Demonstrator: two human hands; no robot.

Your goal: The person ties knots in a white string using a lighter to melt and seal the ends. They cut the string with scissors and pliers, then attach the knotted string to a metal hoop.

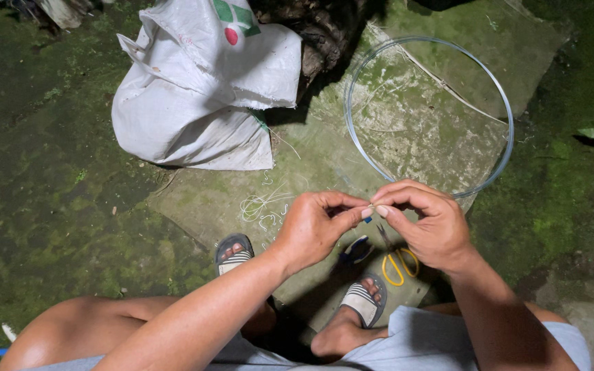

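Thin line [371, 205], pale and barely visible, sits pinched between the fingertips of both hands, directly in front of the seated person and above the mossy stone slab [324, 165]. Left hand [314, 227] closes thumb and forefinger on it from the left; right hand [426, 223] does the same from the right, so the two grips meet almost tip to tip, neither nearer than the other. The held piece is too small to give its long axis. Behind the hands a large hoop of clear tubing [352, 130] lies flat on the slab. Yellow-handled scissors [399, 264] lie below the right hand, beside the sandalled feet. White woven sack [194, 96] rests at upper left; loose pale offcuts [262, 206] lie scattered left of the hands.
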